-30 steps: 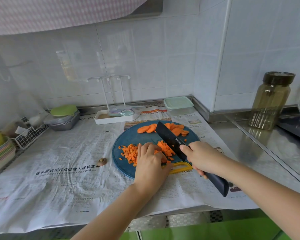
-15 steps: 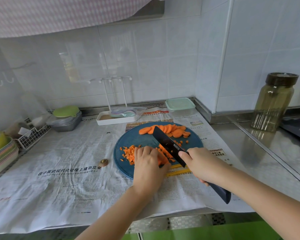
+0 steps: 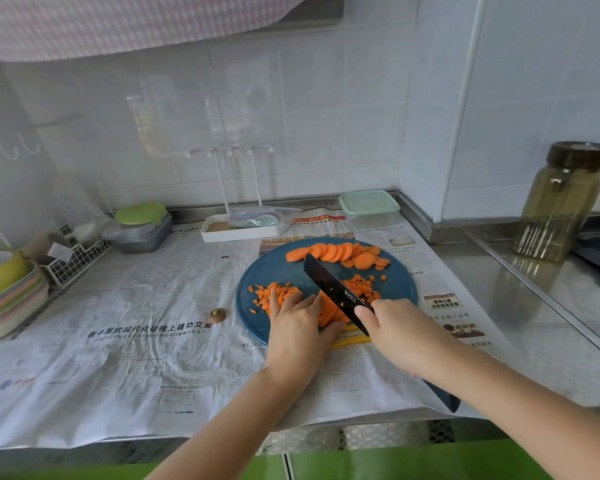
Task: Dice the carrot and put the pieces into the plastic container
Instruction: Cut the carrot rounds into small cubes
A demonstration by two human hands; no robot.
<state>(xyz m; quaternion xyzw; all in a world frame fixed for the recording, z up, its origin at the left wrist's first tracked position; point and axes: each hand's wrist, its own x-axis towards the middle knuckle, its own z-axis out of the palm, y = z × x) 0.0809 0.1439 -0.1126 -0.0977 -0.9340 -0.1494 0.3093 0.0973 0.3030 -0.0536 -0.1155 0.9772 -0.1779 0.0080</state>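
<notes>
Newspaper (image 3: 136,341) covers most of a steel counter (image 3: 534,323) that runs along a white tiled wall (image 3: 291,116). On the left edge sits a stack of pastel plates (image 3: 11,306) with a yellow-green bowl (image 3: 0,275) on top. Just behind it is a white wire basket (image 3: 73,261), then grey square dishes (image 3: 142,237) capped by a green lid (image 3: 140,213). A white tray (image 3: 243,232) with an upright rack stands against the wall. Far right - well apart from the rest - a tall jar (image 3: 565,206) with a dark lid. A checked cloth (image 3: 101,22) hangs overhead.
</notes>
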